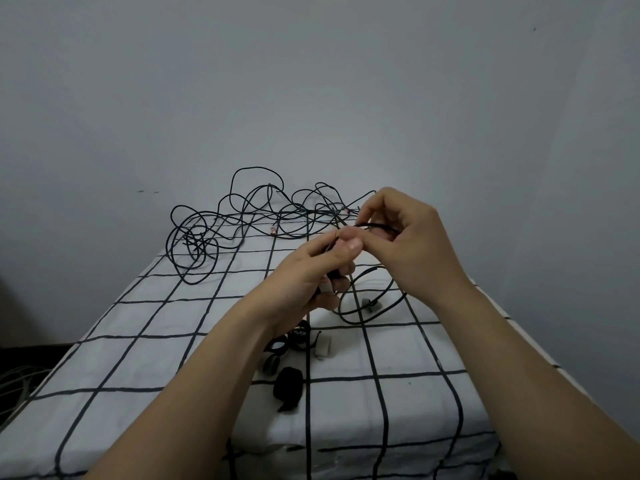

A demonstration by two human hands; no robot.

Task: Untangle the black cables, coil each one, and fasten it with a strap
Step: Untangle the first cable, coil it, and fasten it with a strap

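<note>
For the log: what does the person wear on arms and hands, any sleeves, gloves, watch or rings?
Nothing worn shows. The left hand and right hand are bare: no gloves, no rings in view. The left forearm and right forearm are bare down to the picture's edge, with no sleeve, watch or wristband. The left thumbnail is short and unpainted.

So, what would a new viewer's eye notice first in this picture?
The two hands at the centre: the left hand and the right hand both pinch one black cable above the checked cloth. Behind them, at the far edge, lies a big tangle of black cables.
</note>
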